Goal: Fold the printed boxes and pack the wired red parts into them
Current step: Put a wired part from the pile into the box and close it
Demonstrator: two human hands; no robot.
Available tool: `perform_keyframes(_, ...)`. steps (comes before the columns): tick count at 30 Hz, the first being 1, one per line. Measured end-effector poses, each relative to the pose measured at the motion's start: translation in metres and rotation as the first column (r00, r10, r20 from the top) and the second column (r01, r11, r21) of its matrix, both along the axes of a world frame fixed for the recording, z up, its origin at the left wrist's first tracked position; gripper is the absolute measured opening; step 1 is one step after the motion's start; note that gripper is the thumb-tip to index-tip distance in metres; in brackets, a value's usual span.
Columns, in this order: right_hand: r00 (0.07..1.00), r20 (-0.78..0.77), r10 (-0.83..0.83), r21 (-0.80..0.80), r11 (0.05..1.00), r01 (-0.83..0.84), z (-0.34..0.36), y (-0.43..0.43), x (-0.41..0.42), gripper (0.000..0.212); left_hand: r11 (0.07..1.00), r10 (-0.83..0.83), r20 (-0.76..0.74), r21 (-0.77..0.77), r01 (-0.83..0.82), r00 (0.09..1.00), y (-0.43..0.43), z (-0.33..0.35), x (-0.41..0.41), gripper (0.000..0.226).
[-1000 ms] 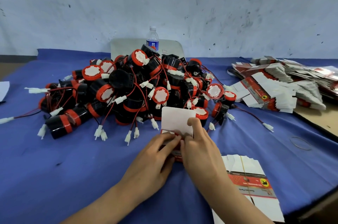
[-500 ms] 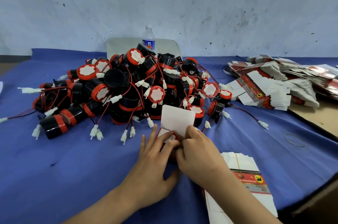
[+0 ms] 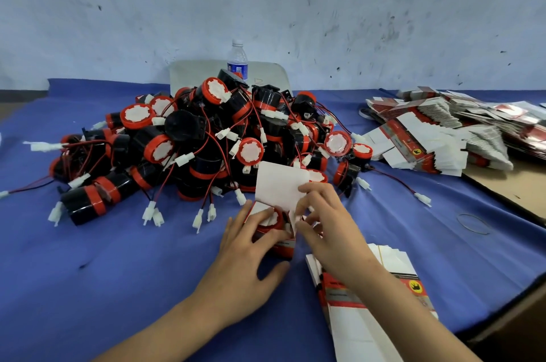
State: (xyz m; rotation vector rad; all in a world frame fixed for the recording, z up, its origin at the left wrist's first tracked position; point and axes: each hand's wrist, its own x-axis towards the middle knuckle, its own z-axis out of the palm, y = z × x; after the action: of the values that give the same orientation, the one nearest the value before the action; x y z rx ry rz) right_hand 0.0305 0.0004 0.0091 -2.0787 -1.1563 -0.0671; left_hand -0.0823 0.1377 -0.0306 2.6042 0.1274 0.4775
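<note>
Nearest me, a stack of flat boxes lies on the blue cloth, partly under the right forearm. Just beyond, I see the left hand curled round the printed box, holding it upright with a wired red part seated inside. The right hand pinches the box at its open top, and the white lid flap stands up behind. Farther back sit the heap of wired parts, loose flat boxes at right, and a water bottle by the wall.
</note>
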Motion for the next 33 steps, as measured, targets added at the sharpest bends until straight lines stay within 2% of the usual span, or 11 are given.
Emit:
perform_keyframes(3, 0.999, 0.05, -0.002, 0.009, 1.0, 0.002, -0.005, 0.001, 0.003, 0.026, 0.999, -0.032, 0.039, -0.032, 0.033, 0.999, 0.003, -0.001, 0.001, 0.035)
perform_keyframes(9, 0.998, -0.002, 0.057, -0.063, 0.996, -0.057, -0.003, 0.006, 0.002, 0.022, 0.998, -0.056, 0.064, -0.018, 0.058, 0.996, 0.005, -0.005, 0.001, 0.033)
perform_keyframes(11, 0.999, 0.018, 0.036, -0.096, 0.995, -0.034, -0.001, 0.007, 0.005, 0.018, 0.995, -0.044, 0.111, -0.086, 0.054, 0.993, 0.004, -0.003, 0.001, 0.032)
perform_keyframes(14, 0.997, 0.079, -0.025, -0.132, 0.991, 0.035, -0.001, 0.008, 0.006, 0.014, 0.98, -0.027, 0.183, -0.191, 0.063, 0.983, 0.005, 0.003, 0.0, 0.052)
perform_keyframes(17, 0.985, 0.158, -0.067, -0.082, 0.993, 0.081, -0.001, 0.009, 0.001, 0.013, 0.993, -0.072, 0.159, -0.081, 0.085, 0.985, 0.005, 0.0, 0.001, 0.053)
perform_keyframes(19, 0.983, 0.181, -0.037, 0.011, 0.999, 0.035, 0.001, 0.009, -0.003, 0.031, 0.994, -0.066, 0.175, -0.07, 0.079, 0.982, 0.007, -0.001, 0.004, 0.04)
perform_keyframes(22, 0.999, -0.038, 0.022, 0.259, 0.966, -0.012, 0.01, 0.011, -0.01, 0.051, 0.993, -0.086, 0.173, -0.069, 0.099, 0.981, 0.009, -0.001, 0.006, 0.029)
perform_keyframes(24, 0.98, -0.194, 0.039, 0.37, 0.928, 0.036, 0.013, 0.013, -0.013, 0.032, 0.989, -0.113, 0.176, -0.077, 0.128, 0.978, 0.01, -0.001, 0.005, 0.025)
perform_keyframes(27, 0.967, -0.255, -0.018, 0.356, 0.928, 0.111, 0.014, 0.017, -0.014, 0.009, 0.979, -0.143, 0.191, -0.115, 0.167, 0.971, 0.009, 0.0, 0.005, 0.021)
perform_keyframes(30, 0.924, -0.382, 0.018, 0.348, 0.929, 0.126, 0.015, 0.019, -0.012, 0.01, 0.978, -0.144, 0.202, -0.12, 0.17, 0.969, 0.009, -0.002, 0.006, 0.021)
perform_keyframes(33, 0.925, -0.38, 0.007, 0.285, 0.952, 0.109, 0.016, 0.017, -0.011, 0.019, 0.975, -0.124, 0.226, -0.152, 0.161, 0.966, 0.007, -0.001, 0.007, 0.017)
